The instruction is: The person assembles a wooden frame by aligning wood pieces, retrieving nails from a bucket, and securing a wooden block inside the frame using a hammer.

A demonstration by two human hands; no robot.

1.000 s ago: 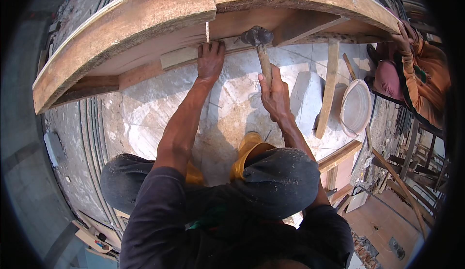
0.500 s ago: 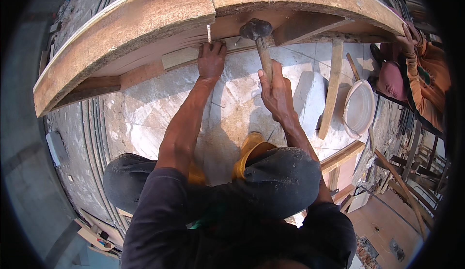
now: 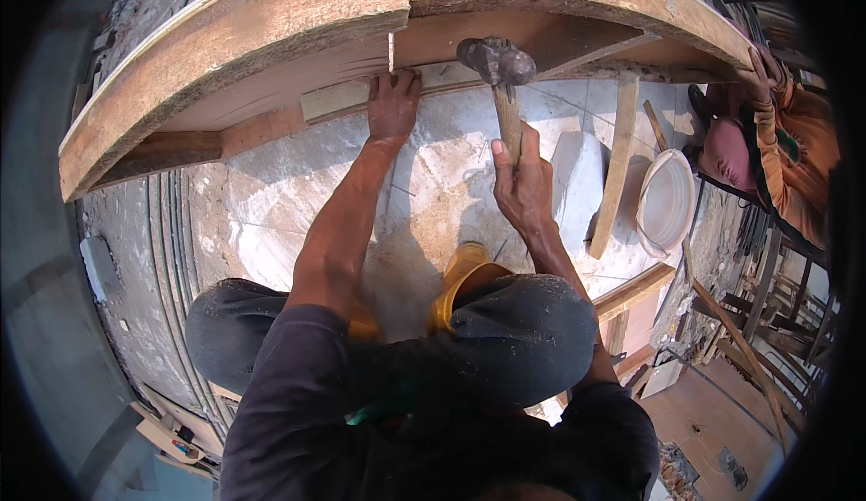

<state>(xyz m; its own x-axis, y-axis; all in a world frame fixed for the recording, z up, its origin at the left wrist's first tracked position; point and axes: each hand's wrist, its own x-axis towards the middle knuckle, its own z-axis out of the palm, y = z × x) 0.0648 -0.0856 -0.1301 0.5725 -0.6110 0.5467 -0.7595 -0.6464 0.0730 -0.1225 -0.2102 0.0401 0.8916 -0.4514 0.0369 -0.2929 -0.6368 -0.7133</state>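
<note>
My right hand (image 3: 523,185) is wrapped around the wooden handle of a hammer (image 3: 497,59), its dark, heavy head raised just in front of the frame. The fingers of my left hand (image 3: 394,109) are bent over a pale wooden strip (image 3: 343,97) along the inner lower side of the frame, and their tips are partly hidden. A large curved wooden frame (image 3: 234,36) spans the far side, made of thick arched boards with thin panelling behind. At the joint between two arched boards, a narrow gap lets light through above my left hand.
Another person's hand (image 3: 760,75) rests on the frame's right end. A loose batten (image 3: 617,172), a pale block (image 3: 577,181) and a whitish round basin (image 3: 666,205) stand to the right. Long rods (image 3: 171,239) lie at left; more timber (image 3: 636,290) lies near my right knee.
The hammer and my right hand have shifted right and slightly nearer to me, and the hammer head has turned. My left hand stays on the strip.
</note>
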